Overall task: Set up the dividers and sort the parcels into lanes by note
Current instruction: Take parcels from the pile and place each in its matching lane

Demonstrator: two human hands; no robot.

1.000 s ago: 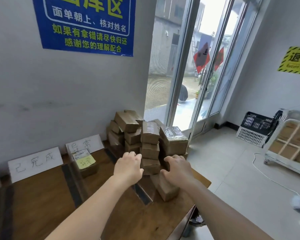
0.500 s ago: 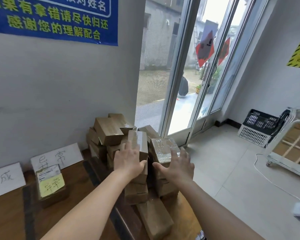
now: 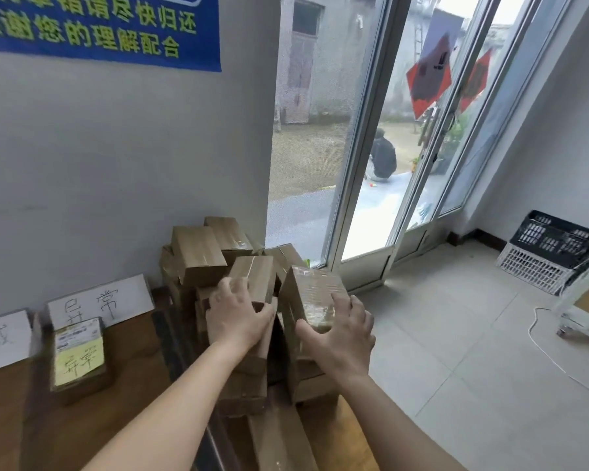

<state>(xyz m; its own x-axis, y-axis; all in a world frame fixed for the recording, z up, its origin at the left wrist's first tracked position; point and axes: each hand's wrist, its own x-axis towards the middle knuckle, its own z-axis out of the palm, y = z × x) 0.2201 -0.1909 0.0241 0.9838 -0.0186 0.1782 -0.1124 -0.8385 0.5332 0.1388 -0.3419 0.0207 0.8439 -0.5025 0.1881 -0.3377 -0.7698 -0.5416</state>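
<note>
Several brown cardboard parcels stand stacked at the right end of the wooden table, against the wall. My left hand grips the top parcel of the middle stack, fingers over its near edge and thumb along its right side. My right hand holds the tape-wrapped parcel on top of the right stack, fingers spread over its top and thumb on the near face. One parcel with a yellow note lies alone to the left, in front of a handwritten paper sign. A dark divider strip runs across the table between them.
A second paper sign leans on the wall at the far left. One long parcel lies flat at the table's near edge. Right of the table lie tiled floor, glass doors, stacked crates, a white cart and a cable.
Both hands have risen from the lower parcels to the tops of the two front stacks. The view has moved closer and turned right.
</note>
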